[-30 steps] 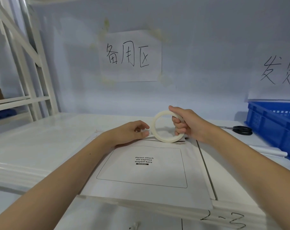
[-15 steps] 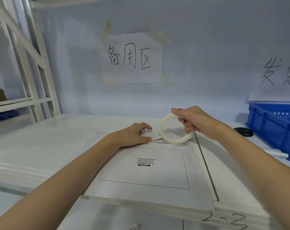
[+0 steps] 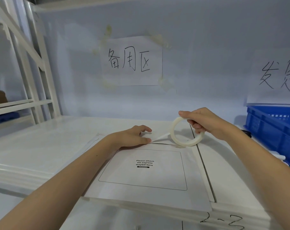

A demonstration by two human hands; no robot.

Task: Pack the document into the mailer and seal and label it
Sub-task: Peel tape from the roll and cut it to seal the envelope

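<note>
A white mailer [image 3: 146, 193] lies flat on the white shelf surface, with a printed waybill box facing up. My left hand [image 3: 132, 136] rests on the mailer's far edge, its fingertips pinning the free end of a tape strip [image 3: 159, 136]. My right hand [image 3: 202, 121] grips a whitish tape roll [image 3: 174, 135] upright just past the mailer's far right corner. The strip runs taut from my left fingers to the roll. The document is hidden from view.
A blue plastic crate [image 3: 273, 128] stands at the right, with dark scissors [image 3: 248, 133] partly hidden behind my right wrist. A white zip strip [image 3: 92, 141] lies left of the mailer. White racking [image 3: 33, 80] rises at the left. Handwritten paper signs [image 3: 132, 61] hang on the back wall.
My right hand has drawn the tape roll to the right, away from my left hand, and a length of tape has unrolled between them. My left hand stays on the mailer's far edge.
</note>
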